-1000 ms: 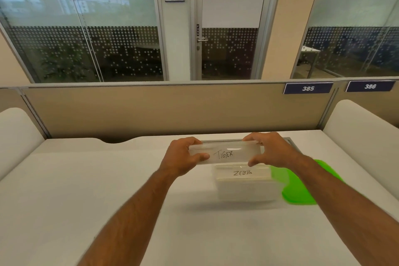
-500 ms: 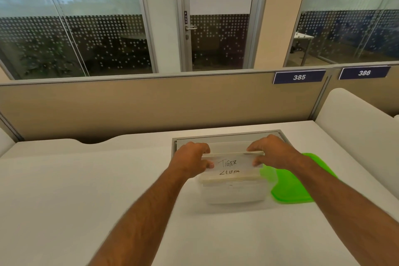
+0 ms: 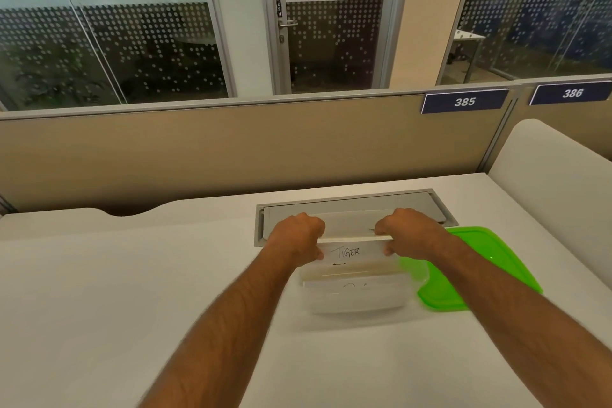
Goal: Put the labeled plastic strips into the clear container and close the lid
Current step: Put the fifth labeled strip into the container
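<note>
A clear plastic strip marked TIGER (image 3: 351, 250) stands on edge over the open clear container (image 3: 356, 298). My left hand (image 3: 299, 235) grips its left end and my right hand (image 3: 405, 234) grips its right end. The strip's lower part sits inside the container's mouth. Another strip lies in the container beneath it, its writing mostly hidden. The green lid (image 3: 477, 270) lies flat on the white desk (image 3: 132, 291) just right of the container, partly under my right forearm.
A grey cable hatch (image 3: 351, 205) is set into the desk right behind my hands. A beige partition (image 3: 231, 146) runs along the desk's far edge, with padded white side panels at the right. Glass walls and a door stand beyond.
Both hands have lowered the TIGER strip from above the container down into its mouth, covering the ZEBRA strip. The camera has tilted down and closer.
</note>
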### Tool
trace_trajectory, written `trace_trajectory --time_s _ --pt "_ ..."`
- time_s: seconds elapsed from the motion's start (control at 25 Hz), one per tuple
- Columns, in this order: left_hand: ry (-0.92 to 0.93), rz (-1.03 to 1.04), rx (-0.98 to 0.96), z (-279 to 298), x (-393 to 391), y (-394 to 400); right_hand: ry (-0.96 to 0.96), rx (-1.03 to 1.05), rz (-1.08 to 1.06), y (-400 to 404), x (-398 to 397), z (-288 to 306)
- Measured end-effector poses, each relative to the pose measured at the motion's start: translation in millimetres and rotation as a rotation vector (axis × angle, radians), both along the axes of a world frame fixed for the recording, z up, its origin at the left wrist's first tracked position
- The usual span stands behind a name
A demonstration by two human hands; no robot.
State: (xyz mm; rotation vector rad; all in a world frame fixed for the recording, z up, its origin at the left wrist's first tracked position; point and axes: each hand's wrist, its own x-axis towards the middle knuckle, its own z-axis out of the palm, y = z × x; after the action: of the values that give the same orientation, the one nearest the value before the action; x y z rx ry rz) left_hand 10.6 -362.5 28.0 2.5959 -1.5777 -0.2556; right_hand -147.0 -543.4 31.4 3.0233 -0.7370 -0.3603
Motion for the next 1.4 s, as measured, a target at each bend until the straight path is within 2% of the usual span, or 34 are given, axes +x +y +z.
trace_trajectory --time_s 0.64,0.88,1.0,1.24,1.4 --pt "-0.167 -0.091 0.128 -26 -8 -14 0.111 -0.19 0.096 5 9 -24" --pt "-0.134 -0.089 0.115 -28 -10 -10 0.13 -0.197 0.113 12 6 -19" --pt "-0.106 -0.083 0.024 -24 -13 -7 0.033 -0.127 0.096 16 3 -11" --pt "-0.23 -0.066 -0.309 -1 -23 -3 -0.402 -0.056 0.06 26 -18 2" --pt "-0.237 0.011 -0.31 8 -46 -4 -0.503 -0.094 0.056 27 -42 9"
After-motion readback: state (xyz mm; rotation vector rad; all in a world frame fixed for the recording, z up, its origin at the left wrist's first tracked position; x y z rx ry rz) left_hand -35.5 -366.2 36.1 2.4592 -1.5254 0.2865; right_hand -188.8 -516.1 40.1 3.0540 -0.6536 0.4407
